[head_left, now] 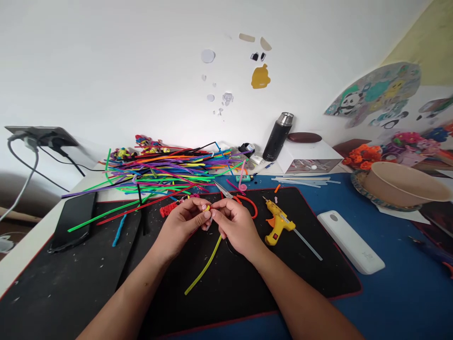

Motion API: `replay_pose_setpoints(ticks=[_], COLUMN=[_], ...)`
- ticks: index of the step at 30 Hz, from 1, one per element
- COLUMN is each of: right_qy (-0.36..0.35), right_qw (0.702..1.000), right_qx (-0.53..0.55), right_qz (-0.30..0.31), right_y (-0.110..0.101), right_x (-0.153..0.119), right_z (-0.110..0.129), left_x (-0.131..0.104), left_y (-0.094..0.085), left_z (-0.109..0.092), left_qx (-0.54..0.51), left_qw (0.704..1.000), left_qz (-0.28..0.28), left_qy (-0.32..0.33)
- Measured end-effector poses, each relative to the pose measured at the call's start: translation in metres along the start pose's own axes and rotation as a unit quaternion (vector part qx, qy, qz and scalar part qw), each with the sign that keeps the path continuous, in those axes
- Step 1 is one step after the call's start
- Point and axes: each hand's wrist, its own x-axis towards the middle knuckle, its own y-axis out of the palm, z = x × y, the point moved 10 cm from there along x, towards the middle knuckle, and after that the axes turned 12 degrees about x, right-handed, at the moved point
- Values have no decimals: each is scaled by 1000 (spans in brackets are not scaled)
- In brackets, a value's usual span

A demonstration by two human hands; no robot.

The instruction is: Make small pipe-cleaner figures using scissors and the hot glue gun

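My left hand [184,221] pinches a small pink and yellow pipe cleaner piece [205,207] between thumb and finger. Close against it, my right hand [238,225] has its thumb and fingers pressed together at the same piece. From beneath the right hand a yellow-green pipe cleaner [205,269] slants down toward me; its upper end is hidden, so I cannot tell whether it joins the piece. Just behind the hands lie scissors with red-orange handles [252,204]. A red coiled pipe cleaner [167,209] rests behind my left hand.
A heap of colourful pipe cleaners [170,165] lies along the wall. Right of my hands is a yellow glue gun [279,222] on the black mat [311,278]. Farther out are a white case [350,243], a phone [73,219], a black flask [278,138] and a beige bowl [399,189].
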Motion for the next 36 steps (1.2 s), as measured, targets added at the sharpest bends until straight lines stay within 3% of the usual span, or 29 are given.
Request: replay_pose_setpoints(ticks=[11,18,36], right_qy=[-15,-8,0], right_qw=[997,997,997], right_qx=[-71,-82,-73], right_qz=[-8,-9,-6], right_y=[-2,-2,0], right_x=[-1,-2,-3], right_z=[2,1,3], left_x=[-1,-1,-2], left_y=[-1,-2,2], left_z=[1,9,6], left_qx=[30,9,-27], left_qw=[1000,1000,999], left_qz=[2,5,-13], left_qy=[4,-11,-34])
